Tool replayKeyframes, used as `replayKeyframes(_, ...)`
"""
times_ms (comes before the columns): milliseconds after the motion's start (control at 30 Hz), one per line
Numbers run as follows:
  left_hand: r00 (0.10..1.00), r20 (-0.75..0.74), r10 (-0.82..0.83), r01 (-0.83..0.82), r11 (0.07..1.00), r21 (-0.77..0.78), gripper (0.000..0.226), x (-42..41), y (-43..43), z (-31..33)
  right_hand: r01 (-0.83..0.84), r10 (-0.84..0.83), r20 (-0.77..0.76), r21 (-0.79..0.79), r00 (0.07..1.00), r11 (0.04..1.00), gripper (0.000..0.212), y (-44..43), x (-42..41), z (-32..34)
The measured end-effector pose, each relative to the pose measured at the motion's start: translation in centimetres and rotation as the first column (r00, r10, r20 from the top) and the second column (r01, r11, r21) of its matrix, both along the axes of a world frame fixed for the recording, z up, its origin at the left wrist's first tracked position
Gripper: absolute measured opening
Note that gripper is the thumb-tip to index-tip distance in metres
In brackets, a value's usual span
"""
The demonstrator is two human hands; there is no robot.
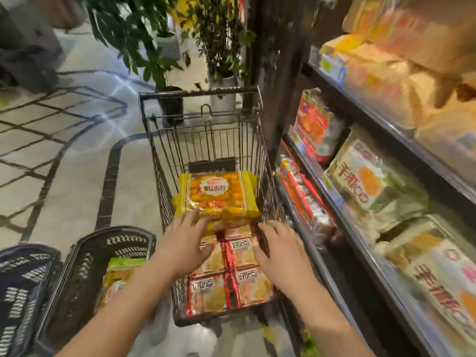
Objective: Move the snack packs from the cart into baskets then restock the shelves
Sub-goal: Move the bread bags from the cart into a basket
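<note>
Shop aisle, shelves at right: yellow snack pack sits atop red packs in cart, left hand straight-fingered on its near edge, right hand relaxed beside it holding nothing; suggest gripping both ends, lifting level into basket.

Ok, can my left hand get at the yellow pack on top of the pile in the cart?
Probably yes: the left hand touches the yellow pack, which lies uppermost in the open cart.
</note>
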State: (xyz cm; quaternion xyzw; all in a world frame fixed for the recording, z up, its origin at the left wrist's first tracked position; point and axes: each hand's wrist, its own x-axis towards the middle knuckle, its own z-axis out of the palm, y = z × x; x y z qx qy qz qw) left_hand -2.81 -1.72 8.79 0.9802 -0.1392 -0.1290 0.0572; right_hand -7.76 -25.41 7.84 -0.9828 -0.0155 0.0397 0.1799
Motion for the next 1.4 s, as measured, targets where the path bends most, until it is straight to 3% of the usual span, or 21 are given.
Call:
replayKeyframes(267, 0.994, -0.058, 0.092, -0.092, 0.996, -0.003, 0.069, 2.8, -0.1, -0.8, -0.053, 0.056, -0.030, 0.080, 0.998, 0.995, 0.059, -1.1, 6.0, -1.4)
replayKeyframes(733, 0.961, -0.173, 0.216, -0.232, 0.969, -0.081, 0.075, 15.4, 3.2, -5.5, -0.064, 0.069, -0.214, 0.034, 0.974, 0.997, 0.057, 1.5, 20.1, -5.9)
replayKeyframes(1133, 0.920, -0.282, 0.271, -0.270, 0.962, 0.044, 0.080, 23.2, 2.8, -11.6, -0.006, 0.014, -0.323, 0.026, 0.946, 1.000, 0.055, 0.0, 27.9, -11.7)
replayKeyframes(1267, 0.816, -0.388, 0.429, -0.499, 0.861, -0.097, 0.091, 25.4, 2.8, -15.5, 0.075, -0.032, -0.423, 0.087, 0.906, 0.993, 0.063, -0.3, 30.2, -15.6)
replayKeyframes(1400, 0.732, -0.379, 0.567, -0.649, 0.748, -0.135, 0.094, 26.5, 3.5, -20.3, 0.221, -0.123, -0.476, 0.156, 0.871, 0.963, 0.071, -0.4, 32.0, -20.0)
